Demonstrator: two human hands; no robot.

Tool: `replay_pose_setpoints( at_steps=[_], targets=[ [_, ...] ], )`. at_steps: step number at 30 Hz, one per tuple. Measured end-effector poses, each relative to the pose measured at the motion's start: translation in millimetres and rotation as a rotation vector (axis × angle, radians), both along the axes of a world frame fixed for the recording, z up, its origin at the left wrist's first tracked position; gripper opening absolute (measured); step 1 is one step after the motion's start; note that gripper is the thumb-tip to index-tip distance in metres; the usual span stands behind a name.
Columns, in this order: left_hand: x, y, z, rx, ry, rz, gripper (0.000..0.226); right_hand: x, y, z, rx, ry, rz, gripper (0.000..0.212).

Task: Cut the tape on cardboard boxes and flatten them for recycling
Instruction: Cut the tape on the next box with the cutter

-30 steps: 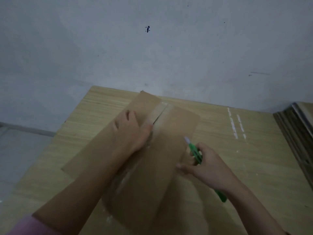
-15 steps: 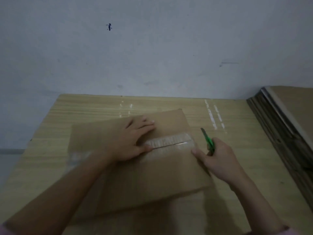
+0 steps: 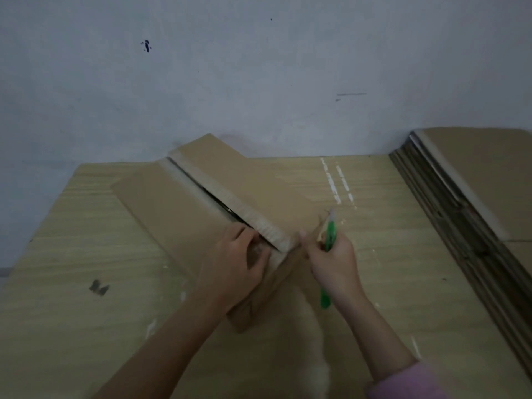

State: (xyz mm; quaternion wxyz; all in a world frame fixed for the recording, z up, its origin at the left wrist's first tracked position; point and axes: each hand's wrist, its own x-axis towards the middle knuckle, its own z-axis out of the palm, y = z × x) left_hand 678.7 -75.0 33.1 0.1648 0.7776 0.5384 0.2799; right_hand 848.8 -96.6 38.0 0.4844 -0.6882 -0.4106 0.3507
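A brown cardboard box [image 3: 178, 208] lies on the wooden table [image 3: 72, 254], turned diagonally. Its two top flaps stand apart along the middle seam, showing a dark gap [image 3: 218, 203]. My left hand [image 3: 239, 263] sits on the near end of the box, fingers curled over the left flap's edge at the seam. My right hand [image 3: 331, 257] grips a green utility knife [image 3: 329, 234], blade end pointing up and away, beside the box's near right corner. The right hand's index finger touches that corner.
A thick stack of flattened cardboard [image 3: 472, 214] lies along the table's right side. A grey wall [image 3: 259, 82] rises just behind the table. White tape marks [image 3: 336, 182] and a dark smudge [image 3: 99, 287] sit on the tabletop.
The box has been rotated on the table again and now lies diagonally. Its seam has opened into a gap. My left hand moved to the seam's near end; my right hand still holds the knife.
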Motion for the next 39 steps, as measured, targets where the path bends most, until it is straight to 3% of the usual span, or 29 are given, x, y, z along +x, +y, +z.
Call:
replay_pose_setpoints(
  at_steps=[3,9,12,15,18,22,30,36,39],
  targets=[
    [-3.8,-0.5,-0.4,-0.038,0.061,-0.024,0.051,3.3,11.6,-2.9,-0.061,-0.075,0.069,0.017],
    [-10.4,0.3,10.7,-0.044,0.193,-0.177,0.073,1.7,8.2,-0.6,-0.107,-0.145,0.128,0.021],
    [-8.4,2.0,12.0,-0.122,0.166,-0.174,0.057,6.8,-11.0,0.9,-0.096,-0.196,0.187,0.019],
    [-7.5,0.5,14.7,-0.142,0.114,-0.161,0.05,9.3,-40.2,-2.9,0.081,-0.293,0.191,0.014],
    [-9.2,0.4,15.6,-0.152,0.039,-0.159,0.049,5.6,-55.7,-6.7,0.25,-0.456,0.189,0.01],
    [-9.4,-0.3,15.4,-0.134,0.018,-0.148,0.045,-0.2,-55.3,-11.4,0.349,-0.743,0.142,0.022],
    [-10.8,1.6,10.6,-0.093,0.037,-0.161,0.058,-19.7,-53.7,-1.7,0.271,-1.03,0.026,0.028],
    [-11.0,2.7,8.5,-0.065,0.06,-0.175,0.044,-28.0,-41.3,5.6,0.192,-1.029,0.043,0.018],
    [-9.5,3.5,7.8,-0.068,0.072,-0.168,0.047,-27.7,-36.8,8.2,0.166,-1.02,0.044,0.024]
  ],
)
